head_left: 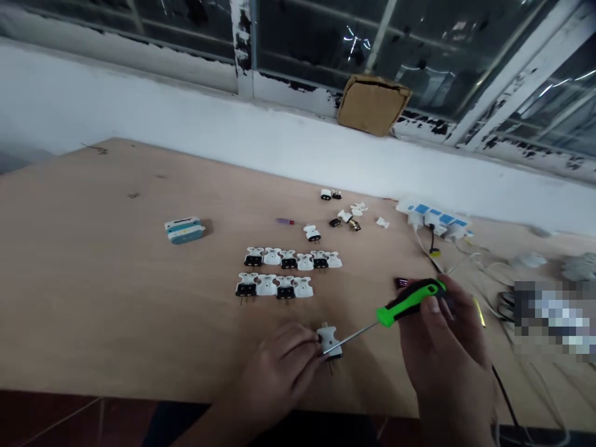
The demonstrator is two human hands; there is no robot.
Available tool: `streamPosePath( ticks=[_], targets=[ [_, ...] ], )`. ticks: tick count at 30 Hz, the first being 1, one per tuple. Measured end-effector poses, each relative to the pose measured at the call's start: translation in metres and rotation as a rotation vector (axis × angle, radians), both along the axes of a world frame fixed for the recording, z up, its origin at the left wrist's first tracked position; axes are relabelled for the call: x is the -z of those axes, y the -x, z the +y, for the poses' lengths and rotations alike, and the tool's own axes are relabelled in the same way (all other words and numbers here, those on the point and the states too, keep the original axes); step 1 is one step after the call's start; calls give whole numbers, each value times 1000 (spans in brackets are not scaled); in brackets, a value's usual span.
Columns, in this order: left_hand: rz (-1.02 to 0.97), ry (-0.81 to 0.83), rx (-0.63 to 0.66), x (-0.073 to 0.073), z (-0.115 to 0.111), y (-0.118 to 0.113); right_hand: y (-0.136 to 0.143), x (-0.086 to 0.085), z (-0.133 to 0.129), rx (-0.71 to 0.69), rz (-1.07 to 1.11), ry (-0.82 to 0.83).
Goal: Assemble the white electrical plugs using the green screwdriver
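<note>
Near the table's front edge, my left hand (284, 363) pinches the left side of a white and black electrical plug (329, 338), whose metal pins point toward me. My right hand (447, 347) is closed round the green and black handle of a screwdriver (405, 303). Its shaft slants down to the left, and the tip meets the plug by my left fingertips; whether it sits on a screw I cannot tell. Beyond my hands, two rows of plug halves (288, 259) lie side by side, white shells alternating with shells that carry black pin blocks.
Farther back lie a white plug (312, 233), a small purple screwdriver (285, 221) and loose plug parts (356, 225). A blue and white box (185, 230) stands at left. At right are a power strip (433, 217) and tangled cables. A cardboard piece (374, 104) leans against the window.
</note>
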State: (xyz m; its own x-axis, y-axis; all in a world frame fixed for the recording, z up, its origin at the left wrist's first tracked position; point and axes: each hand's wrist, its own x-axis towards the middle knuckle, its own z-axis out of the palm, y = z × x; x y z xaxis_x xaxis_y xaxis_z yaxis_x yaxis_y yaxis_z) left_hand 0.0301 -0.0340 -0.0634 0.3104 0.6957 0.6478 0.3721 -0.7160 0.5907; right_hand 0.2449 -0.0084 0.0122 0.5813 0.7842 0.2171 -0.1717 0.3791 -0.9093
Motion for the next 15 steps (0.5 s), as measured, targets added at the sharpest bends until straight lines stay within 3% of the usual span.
streamPosePath(
  ticks=[6,11,15],
  targets=[
    [21,37,-20,-1,2,-1,-12,21,8,62,-196,56],
    [108,-25,-39,-4,2,-1,-11,26,8,46,-204,63],
    [186,-72,-110,-6,3,-1,-21,24,15,58,-64,33]
  ],
)
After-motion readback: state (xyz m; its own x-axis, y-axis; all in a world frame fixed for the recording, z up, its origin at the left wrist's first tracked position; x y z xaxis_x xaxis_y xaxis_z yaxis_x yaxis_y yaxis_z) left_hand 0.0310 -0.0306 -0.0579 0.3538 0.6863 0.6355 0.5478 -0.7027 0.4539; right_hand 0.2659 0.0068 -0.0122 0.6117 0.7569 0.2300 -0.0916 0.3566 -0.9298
